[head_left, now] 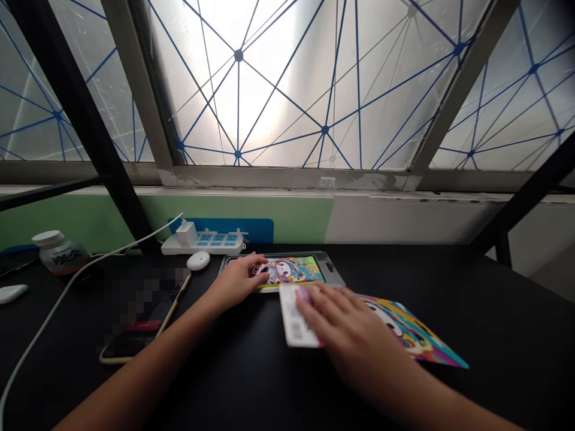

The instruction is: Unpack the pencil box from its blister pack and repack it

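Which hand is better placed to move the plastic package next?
Likely the left hand: its fingers rest on the plastic package, while the right hand is over the colorful card.

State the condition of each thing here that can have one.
Charger: plugged into the power strip.
Power strip: at least one socket occupied.
Bottle: capped, standing.
Phone: face up, display partly obscured.
Plastic tray: flat, left hand on it.
Colourful card: partly under the right hand; grip unclear.
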`<state>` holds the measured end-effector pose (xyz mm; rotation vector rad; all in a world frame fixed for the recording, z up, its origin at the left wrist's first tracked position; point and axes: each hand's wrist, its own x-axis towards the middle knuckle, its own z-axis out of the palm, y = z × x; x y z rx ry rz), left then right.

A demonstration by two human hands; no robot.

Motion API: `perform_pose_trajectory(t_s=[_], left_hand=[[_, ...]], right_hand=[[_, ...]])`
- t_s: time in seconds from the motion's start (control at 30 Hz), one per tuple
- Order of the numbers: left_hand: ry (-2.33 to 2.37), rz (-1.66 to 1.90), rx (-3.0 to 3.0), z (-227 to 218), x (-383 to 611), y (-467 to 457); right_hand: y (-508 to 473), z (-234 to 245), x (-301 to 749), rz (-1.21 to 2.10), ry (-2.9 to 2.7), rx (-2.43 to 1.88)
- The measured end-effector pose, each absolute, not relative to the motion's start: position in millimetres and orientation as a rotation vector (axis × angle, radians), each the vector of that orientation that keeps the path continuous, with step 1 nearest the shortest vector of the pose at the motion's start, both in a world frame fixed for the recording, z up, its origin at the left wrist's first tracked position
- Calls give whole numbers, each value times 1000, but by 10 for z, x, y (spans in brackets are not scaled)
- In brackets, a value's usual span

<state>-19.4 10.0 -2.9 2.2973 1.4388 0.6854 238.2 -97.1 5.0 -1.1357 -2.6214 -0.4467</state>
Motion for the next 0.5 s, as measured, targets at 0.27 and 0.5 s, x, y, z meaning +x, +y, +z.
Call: perform_pose_trajectory(t_s=[0.27,0.5], left_hand=[[1342,746,2327,-89,13,-72],[1356,527,2799,-159,114,-140]], right_hand=[[-980,-165,1703,122,-2805,-840],[-634,-150,1714,406,-2772,-662]])
